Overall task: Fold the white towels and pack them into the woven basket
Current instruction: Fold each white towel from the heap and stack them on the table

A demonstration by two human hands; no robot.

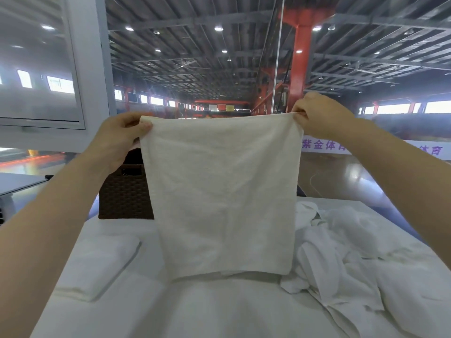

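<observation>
Holding white towel [220, 191] up by its top corners, left hand [119, 140] and right hand [322, 115] each pinching one; hanging above table centre [195, 311]; woven basket [124, 191] at far-left edge, probably part-hidden; keep corners level, bring together evenly.

the raised towel [220, 191] hides most of the woven basket [124, 191].

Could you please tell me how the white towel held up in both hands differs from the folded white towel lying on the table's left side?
The held white towel hangs spread open, pinched at its top corners by the left hand and right hand; the folded white towel lies flat, untouched. The held one shows a larger face; the folded one is a compact rectangle. Both are plain white cloth.
</observation>
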